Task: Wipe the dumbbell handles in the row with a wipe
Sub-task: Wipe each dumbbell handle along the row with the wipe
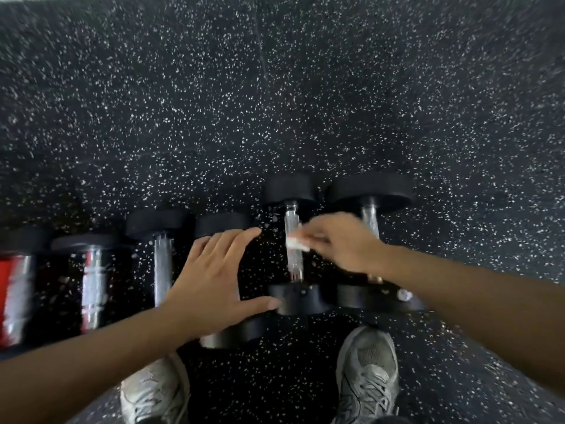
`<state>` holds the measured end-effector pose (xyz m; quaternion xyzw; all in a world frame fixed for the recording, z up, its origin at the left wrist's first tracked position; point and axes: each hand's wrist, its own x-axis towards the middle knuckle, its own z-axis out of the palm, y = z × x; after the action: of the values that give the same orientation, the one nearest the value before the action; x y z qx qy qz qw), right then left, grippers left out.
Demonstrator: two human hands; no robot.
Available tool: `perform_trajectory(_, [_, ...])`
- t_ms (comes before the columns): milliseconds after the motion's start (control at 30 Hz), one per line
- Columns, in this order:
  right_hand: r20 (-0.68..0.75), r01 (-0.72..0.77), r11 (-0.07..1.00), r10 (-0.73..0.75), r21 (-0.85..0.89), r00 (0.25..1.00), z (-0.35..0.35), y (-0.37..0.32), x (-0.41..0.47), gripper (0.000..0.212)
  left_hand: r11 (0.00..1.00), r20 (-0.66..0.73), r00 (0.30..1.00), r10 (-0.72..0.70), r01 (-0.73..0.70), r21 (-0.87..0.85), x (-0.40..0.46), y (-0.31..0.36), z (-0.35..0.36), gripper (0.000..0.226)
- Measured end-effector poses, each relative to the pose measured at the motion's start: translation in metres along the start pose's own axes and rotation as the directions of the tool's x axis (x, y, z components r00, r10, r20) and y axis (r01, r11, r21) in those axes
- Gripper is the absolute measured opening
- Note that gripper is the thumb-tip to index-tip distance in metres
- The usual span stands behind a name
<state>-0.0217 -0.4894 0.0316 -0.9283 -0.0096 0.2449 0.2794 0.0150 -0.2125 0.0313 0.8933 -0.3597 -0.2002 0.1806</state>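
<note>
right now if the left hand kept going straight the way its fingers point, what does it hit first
The left hand, open and flat, points up and slightly right. First in that line is the black far head of the dumbbell it covers, just past the fingertips. Height is unclear, so it might pass over onto the speckled floor.

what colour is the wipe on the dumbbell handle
White; the wipe shows in the head view, pinched by the right hand.

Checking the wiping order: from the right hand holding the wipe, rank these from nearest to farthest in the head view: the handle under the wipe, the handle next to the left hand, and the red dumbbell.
1. Handle under the wipe, touching the right hand's wipe.
2. Handle next to the left hand, left of centre.
3. Red dumbbell, far left edge.
</note>
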Motion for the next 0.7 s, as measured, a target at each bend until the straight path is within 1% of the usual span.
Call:
perform_trajectory(67, [-0.195, -0.021, 0.999, 0.029, 0.04, 0.98, -0.016, 0.011, 0.007, 0.03, 1.0, 0.029, 1.0, 0.009, -0.009, 0.012, 0.003, 0.004, -0.009, 0.11])
perform_trajectory(100, [-0.242, -0.012, 0.999, 0.021, 0.037, 0.97, -0.019, 0.014, 0.011, 0.03, 1.0, 0.03, 1.0, 0.01, -0.011, 0.019, 0.006, 0.009, -0.011, 0.11])
perform_trajectory(133, [-0.243, -0.004, 1.0, 0.006, 0.01, 0.97, -0.017, 0.015, 0.015, 0.031, 1.0, 0.025, 1.0, 0.005, -0.006, 0.026, 0.009, 0.015, -0.011, 0.109])
perform_trajectory(167, [-0.219, 0.001, 0.999, -0.008, -0.035, 0.976, -0.01, 0.016, 0.018, 0.033, 1.0, 0.015, 1.0, -0.015, 0.015, 0.02, 0.012, 0.024, -0.009, 0.11])
perform_trajectory(233, [-0.166, 0.005, 0.993, -0.025, -0.121, 0.986, 0.011, 0.019, 0.024, 0.036, 0.992, -0.025, 0.993, -0.117, 0.116, -0.047, 0.018, 0.045, -0.001, 0.113])
perform_trajectory(267, [-0.164, 0.01, 0.992, -0.03, -0.123, 0.986, 0.018, 0.02, 0.024, 0.038, 0.981, -0.048, 0.983, -0.178, 0.173, -0.092, 0.02, 0.057, 0.004, 0.114])
perform_trajectory(300, [-0.178, 0.017, 0.996, -0.032, -0.088, 0.983, 0.021, 0.022, 0.026, 0.037, 0.968, -0.064, 0.972, -0.224, 0.214, -0.134, 0.021, 0.067, 0.01, 0.115])
perform_trajectory(367, [-0.161, 0.071, 0.997, -0.071, -0.006, 0.984, 0.022, 0.03, 0.026, 0.033, 0.953, -0.081, 0.96, -0.269, 0.253, -0.168, 0.019, 0.082, 0.026, 0.116])
perform_trajectory(433, [-0.037, 0.142, 0.99, -0.142, 0.001, 0.989, 0.022, 0.034, 0.022, 0.03, 0.952, -0.1, 0.953, -0.287, 0.272, -0.144, 0.015, 0.086, 0.042, 0.115])
perform_trajectory(500, [0.118, 0.182, 0.983, -0.178, -0.025, 0.977, 0.026, 0.036, 0.013, 0.028, 0.94, -0.132, 0.934, -0.331, 0.314, -0.136, 0.015, 0.086, 0.054, 0.114])
perform_trajectory(533, [0.154, 0.19, 0.982, -0.186, -0.016, 0.97, 0.027, 0.036, 0.009, 0.027, 0.931, -0.15, 0.922, -0.357, 0.338, -0.14, 0.015, 0.084, 0.058, 0.114])
perform_trajectory(567, [0.146, 0.189, 0.982, -0.189, 0.008, 0.971, 0.026, 0.038, 0.007, 0.027, 0.924, -0.163, 0.912, -0.376, 0.355, -0.142, 0.016, 0.083, 0.061, 0.114])
perform_trajectory(600, [0.091, 0.181, 0.983, -0.184, 0.042, 0.979, 0.023, 0.039, 0.006, 0.029, 0.922, -0.175, 0.907, -0.383, 0.363, -0.135, 0.017, 0.081, 0.063, 0.115])
perform_trajectory(667, [-0.143, 0.158, 0.979, -0.14, 0.126, 0.98, 0.016, 0.042, 0.01, 0.031, 0.934, -0.194, 0.913, -0.358, 0.348, -0.082, 0.019, 0.075, 0.065, 0.116])
perform_trajectory(700, [-0.258, 0.155, 0.978, -0.115, 0.141, 0.959, 0.014, 0.042, 0.015, 0.03, 0.941, -0.194, 0.921, -0.337, 0.334, -0.047, 0.019, 0.071, 0.065, 0.117])
